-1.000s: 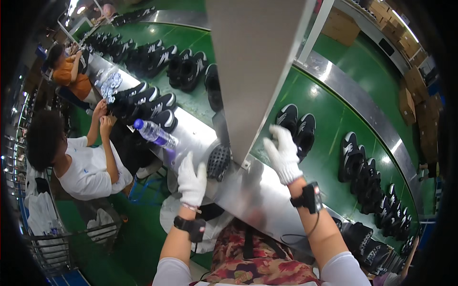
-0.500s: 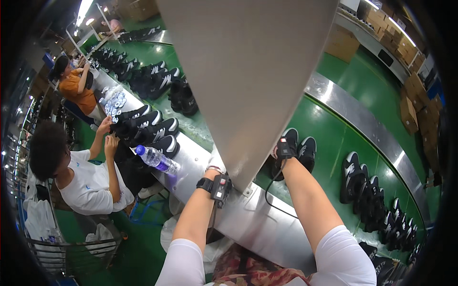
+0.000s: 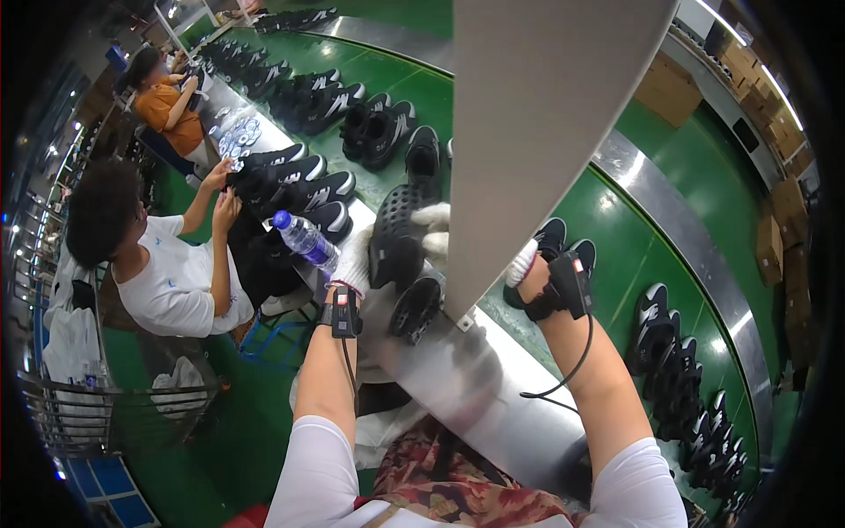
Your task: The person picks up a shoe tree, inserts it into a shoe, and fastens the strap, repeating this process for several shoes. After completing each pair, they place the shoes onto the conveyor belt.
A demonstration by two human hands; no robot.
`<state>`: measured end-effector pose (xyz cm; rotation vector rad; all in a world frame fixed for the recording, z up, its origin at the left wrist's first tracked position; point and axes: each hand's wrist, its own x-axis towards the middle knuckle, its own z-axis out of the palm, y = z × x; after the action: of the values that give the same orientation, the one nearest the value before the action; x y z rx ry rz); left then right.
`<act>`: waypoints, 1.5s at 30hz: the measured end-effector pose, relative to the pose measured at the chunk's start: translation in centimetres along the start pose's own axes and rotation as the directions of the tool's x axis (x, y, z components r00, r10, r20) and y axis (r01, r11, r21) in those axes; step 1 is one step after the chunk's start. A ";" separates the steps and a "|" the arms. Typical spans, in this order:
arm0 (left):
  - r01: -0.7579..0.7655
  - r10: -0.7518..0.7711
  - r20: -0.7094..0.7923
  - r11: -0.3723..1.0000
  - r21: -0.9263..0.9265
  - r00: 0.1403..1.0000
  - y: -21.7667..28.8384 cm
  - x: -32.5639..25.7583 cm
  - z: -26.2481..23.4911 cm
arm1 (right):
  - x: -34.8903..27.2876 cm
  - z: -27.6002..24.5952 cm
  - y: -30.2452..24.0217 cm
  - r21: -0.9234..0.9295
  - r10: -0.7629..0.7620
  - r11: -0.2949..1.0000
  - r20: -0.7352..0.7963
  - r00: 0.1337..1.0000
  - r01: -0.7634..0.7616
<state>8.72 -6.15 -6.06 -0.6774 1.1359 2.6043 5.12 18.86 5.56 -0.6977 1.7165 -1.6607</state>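
Left of the grey pillar [image 3: 544, 132], a black shoe [image 3: 398, 231] is held up with its dotted sole turned toward me. My white-gloved left hand [image 3: 355, 260] is closed on its near left side, the fingers partly hidden. My right hand [image 3: 431, 231] reaches behind the pillar; its curled gloved fingertips come out on the far side, against the same shoe. The rest of that hand is hidden. Just below, a second black shoe [image 3: 415, 310] is tilted over the metal ledge [image 3: 493, 387]; whether a hand touches it I cannot tell.
A water bottle [image 3: 304, 239] stands beside my left hand, near a row of shoes [image 3: 304, 192]. Two co-workers sit at left, the nearer in a white shirt [image 3: 180, 273]. Pairs of black shoes [image 3: 673, 352] line the green conveyor belt [image 3: 607, 308]. The pillar blocks the middle.
Two black shoes have come out from behind the pillar on its left, with my hands at the upper one. My left hand has moved left and up. The whole view has shifted.
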 end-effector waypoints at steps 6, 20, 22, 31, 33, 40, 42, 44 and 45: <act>-0.058 0.047 -0.057 0.978 -0.202 0.997 -3.0 -5.2 -3.2 | -0.1 2.9 -0.7 0.354 0.005 0.929 0.284 0.959 -0.110; -0.056 0.074 -0.063 0.966 0.251 0.995 -9.6 -2.2 -7.6 | -1.7 2.5 -1.8 0.079 0.112 0.988 0.257 0.960 -0.136; -0.068 0.094 -0.065 0.946 0.316 0.993 -10.0 -1.6 -8.0 | -1.5 2.5 -1.3 0.066 0.117 0.988 0.271 0.955 -0.140; -0.108 0.139 -0.040 0.896 0.430 0.990 -11.2 0.0 -8.7 | -1.3 3.1 -3.9 -0.093 0.410 0.912 0.230 0.883 -0.400; -0.116 0.140 -0.024 0.893 0.436 0.990 -11.1 0.6 -8.2 | -1.6 2.8 -3.9 -0.131 0.391 0.919 0.182 0.902 -0.372; -0.120 0.117 0.031 0.922 0.367 0.993 -10.9 2.2 -5.1 | -1.6 0.4 4.6 -0.309 0.258 0.916 -0.036 0.966 -0.256; -0.112 0.102 0.048 0.936 0.333 0.994 -10.6 2.4 -4.5 | -1.5 -0.1 6.5 -0.317 0.099 0.942 -0.059 0.993 -0.113; -0.098 0.078 0.081 0.953 0.286 0.994 -10.0 2.6 -4.0 | -2.2 -0.5 6.7 -0.595 -0.042 0.804 -0.026 0.999 0.018; -0.085 0.062 0.100 0.964 0.252 0.993 -9.6 2.6 -3.8 | -2.8 -0.6 6.1 -0.635 -0.212 0.745 0.061 0.975 0.202</act>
<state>11.25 -2.40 -15.74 -0.4635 1.4589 2.4558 6.82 21.70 -0.34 -1.2300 2.3120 -1.1780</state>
